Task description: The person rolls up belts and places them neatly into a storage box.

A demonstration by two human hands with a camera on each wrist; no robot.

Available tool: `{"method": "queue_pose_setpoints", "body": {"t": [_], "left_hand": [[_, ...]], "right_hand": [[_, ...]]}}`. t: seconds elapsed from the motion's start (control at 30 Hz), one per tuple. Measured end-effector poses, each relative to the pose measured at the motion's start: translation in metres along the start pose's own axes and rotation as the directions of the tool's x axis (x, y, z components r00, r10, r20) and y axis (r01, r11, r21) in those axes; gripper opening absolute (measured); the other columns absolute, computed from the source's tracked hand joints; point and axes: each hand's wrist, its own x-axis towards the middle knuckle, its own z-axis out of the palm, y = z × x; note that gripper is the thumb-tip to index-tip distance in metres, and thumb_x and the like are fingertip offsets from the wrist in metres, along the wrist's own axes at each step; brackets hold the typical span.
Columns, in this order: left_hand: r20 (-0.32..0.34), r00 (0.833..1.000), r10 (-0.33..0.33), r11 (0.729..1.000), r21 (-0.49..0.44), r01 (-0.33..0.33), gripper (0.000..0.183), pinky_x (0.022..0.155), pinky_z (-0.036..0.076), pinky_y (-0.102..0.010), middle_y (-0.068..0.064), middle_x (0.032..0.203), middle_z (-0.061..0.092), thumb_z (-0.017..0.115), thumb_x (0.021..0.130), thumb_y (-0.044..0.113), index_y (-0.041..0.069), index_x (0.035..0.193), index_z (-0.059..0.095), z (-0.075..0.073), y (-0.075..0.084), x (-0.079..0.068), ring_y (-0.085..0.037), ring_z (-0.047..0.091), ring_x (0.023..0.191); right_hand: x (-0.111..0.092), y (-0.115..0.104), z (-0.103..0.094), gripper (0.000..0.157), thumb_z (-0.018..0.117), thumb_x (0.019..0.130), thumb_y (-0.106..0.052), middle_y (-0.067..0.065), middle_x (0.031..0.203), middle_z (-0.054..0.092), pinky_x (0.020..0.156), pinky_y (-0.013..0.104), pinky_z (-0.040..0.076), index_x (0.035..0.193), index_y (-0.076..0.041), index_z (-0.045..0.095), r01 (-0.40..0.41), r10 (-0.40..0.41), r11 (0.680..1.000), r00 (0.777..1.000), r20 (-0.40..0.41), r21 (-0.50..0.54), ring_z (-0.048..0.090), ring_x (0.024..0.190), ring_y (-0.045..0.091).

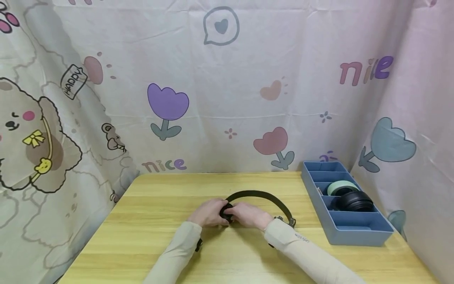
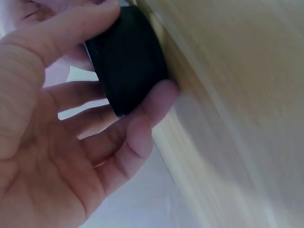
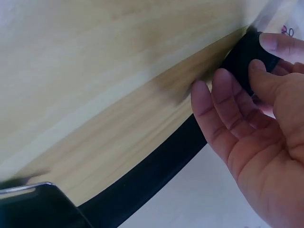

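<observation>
A black belt (image 1: pixel 253 193) stands on its edge on the wooden table, one end wound into a tight coil (image 1: pixel 226 213). My left hand (image 1: pixel 210 213) grips the coil from the left; in the left wrist view its thumb and fingers (image 2: pixel 159 99) wrap the coil's broad black side. From the other side my right hand (image 1: pixel 248 215) pinches the coil between thumb and fingers, as the right wrist view shows. The unwound strap (image 3: pixel 156 173) curves behind the right hand to a metal buckle (image 1: pixel 292 222) beside the right wrist.
At the right of the table (image 1: pixel 159 201) stands a blue-grey divided box (image 1: pixel 361 238). A black roll (image 1: pixel 354 201) and a pale green roll (image 1: pixel 342 185) sit in its middle compartments. A printed curtain (image 1: pixel 227 79) hangs behind the table and along both sides.
</observation>
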Motion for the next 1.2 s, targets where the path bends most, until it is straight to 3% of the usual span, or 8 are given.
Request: {"method": "queue_pose_setpoints", "body": {"t": [0.2, 0.37, 0.47, 0.6, 0.77, 0.9, 1.03, 1.2], "left_hand": [[-0.015, 1.000, -0.014, 1.000, -0.022, 0.014, 0.062, 0.091, 0.050, -0.041, -0.006, 0.114, 0.069, 0.082, 0.075, 0.034, 0.010, 0.127, 0.060, 0.000, 0.000, 0.001, -0.023, 0.064, 0.102], [-0.029, 1.000, -0.011, 1.000, -0.015, 0.011, 0.062, 0.085, 0.051, -0.039, -0.002, 0.111, 0.069, 0.085, 0.073, 0.040, 0.016, 0.126, 0.064, 0.000, -0.001, 0.001, -0.020, 0.063, 0.097], [0.012, 1.000, -0.026, 0.999, -0.042, 0.027, 0.068, 0.085, 0.050, -0.039, -0.004, 0.109, 0.066, 0.086, 0.070, 0.040, 0.016, 0.129, 0.063, -0.002, -0.002, 0.000, -0.019, 0.058, 0.093], [0.079, 0.995, -0.065, 0.992, -0.099, 0.072, 0.075, 0.090, 0.049, -0.041, -0.008, 0.113, 0.062, 0.088, 0.069, 0.035, 0.014, 0.134, 0.059, -0.006, -0.003, 0.000, -0.019, 0.054, 0.096], [0.026, 0.997, -0.071, 0.988, -0.134, 0.074, 0.057, 0.085, 0.051, -0.038, -0.003, 0.104, 0.068, 0.088, 0.068, 0.037, 0.015, 0.116, 0.066, -0.003, -0.003, 0.005, -0.017, 0.059, 0.090], [-0.028, 0.988, -0.152, 0.981, -0.128, 0.148, 0.051, 0.073, 0.050, -0.035, -0.003, 0.093, 0.067, 0.086, 0.069, 0.045, 0.015, 0.106, 0.065, 0.002, -0.003, 0.008, -0.017, 0.058, 0.080], [-0.053, 0.964, -0.261, 0.962, -0.097, 0.255, 0.074, 0.081, 0.053, -0.043, -0.015, 0.109, 0.068, 0.083, 0.069, 0.053, 0.007, 0.125, 0.062, 0.005, -0.001, 0.009, -0.029, 0.063, 0.094], [-0.076, 0.950, -0.302, 0.951, -0.084, 0.296, 0.086, 0.093, 0.051, -0.048, -0.022, 0.121, 0.065, 0.083, 0.069, 0.053, 0.004, 0.134, 0.057, 0.005, 0.002, 0.010, -0.038, 0.062, 0.109]], "right_hand": [[-0.004, -0.001, 0.003, 0.015, 0.062, 0.096, -0.027, -0.002, 0.090, 0.068, 0.069, 0.021, 0.050, 0.108, -0.018, 0.062, 0.028, -0.030, 0.999, 0.999, -0.036, -0.040, 0.062, 0.079, 0.010], [-0.003, -0.002, 0.001, 0.021, 0.057, 0.098, -0.027, -0.001, 0.104, 0.069, 0.080, 0.025, 0.052, 0.117, -0.020, 0.063, 0.010, -0.010, 1.000, 1.000, 0.003, -0.029, 0.064, 0.093, 0.014], [-0.001, 0.000, 0.001, 0.023, 0.058, 0.098, -0.022, 0.000, 0.108, 0.069, 0.085, 0.024, 0.051, 0.120, -0.020, 0.064, 0.007, -0.006, 1.000, 1.000, 0.024, -0.007, 0.064, 0.096, 0.012], [-0.001, 0.003, -0.001, 0.024, 0.059, 0.098, -0.018, -0.002, 0.099, 0.068, 0.077, 0.020, 0.050, 0.121, -0.021, 0.064, -0.004, 0.004, 1.000, 0.999, 0.046, -0.001, 0.060, 0.085, 0.006], [-0.009, 0.005, -0.007, 0.033, 0.054, 0.100, -0.015, 0.001, 0.103, 0.067, 0.080, 0.025, 0.050, 0.133, -0.022, 0.058, -0.053, 0.049, 0.996, 0.997, 0.057, 0.074, 0.060, 0.088, 0.009], [-0.022, 0.012, -0.016, 0.049, 0.053, 0.098, -0.008, 0.005, 0.111, 0.070, 0.088, 0.029, 0.051, 0.146, -0.019, 0.046, -0.105, 0.088, 0.975, 0.992, 0.091, 0.196, 0.064, 0.096, 0.011], [-0.040, 0.025, -0.027, 0.038, 0.058, 0.096, -0.010, 0.005, 0.102, 0.072, 0.083, 0.031, 0.053, 0.133, -0.013, 0.057, -0.151, 0.123, 0.967, 0.982, 0.142, 0.204, 0.066, 0.091, 0.011], [-0.059, 0.041, -0.038, 0.015, 0.060, 0.098, -0.019, 0.000, 0.083, 0.069, 0.068, 0.029, 0.051, 0.099, -0.008, 0.068, -0.290, 0.251, 0.940, 0.945, 0.210, 0.180, 0.061, 0.072, 0.009]]}}
